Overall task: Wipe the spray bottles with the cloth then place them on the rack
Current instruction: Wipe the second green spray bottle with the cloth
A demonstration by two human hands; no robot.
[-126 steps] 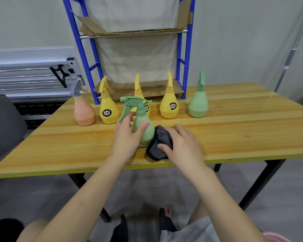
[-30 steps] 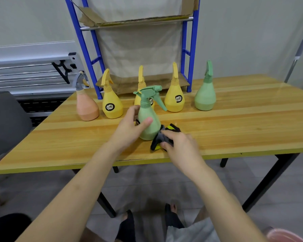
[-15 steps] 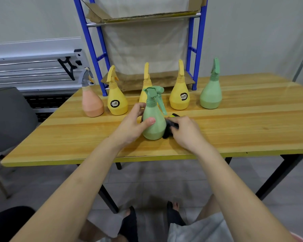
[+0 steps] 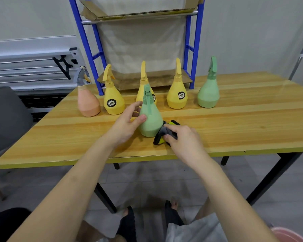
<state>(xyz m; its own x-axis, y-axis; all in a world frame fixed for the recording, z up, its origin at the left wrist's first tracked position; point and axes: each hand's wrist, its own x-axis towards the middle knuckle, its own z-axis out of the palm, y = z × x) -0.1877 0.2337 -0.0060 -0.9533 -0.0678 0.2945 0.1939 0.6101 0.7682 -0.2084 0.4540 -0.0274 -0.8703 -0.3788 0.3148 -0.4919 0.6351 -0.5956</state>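
The green spray bottle (image 4: 150,122) stood upright near the table's (image 4: 243,130) front edge, around the middle. The left hand (image 4: 125,125) curled round its body, thumb in front. The right hand (image 4: 184,139) pinched a dark, yellow-edged cloth (image 4: 162,137) against its base. Five more bottles (image 4: 177,95) lined the back edge before the blue rack (image 4: 193,49).

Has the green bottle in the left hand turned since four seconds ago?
Yes. The green bottle stands on the same spot in front of the middle yellow bottle, but its trigger, which pointed left then, now faces the camera.
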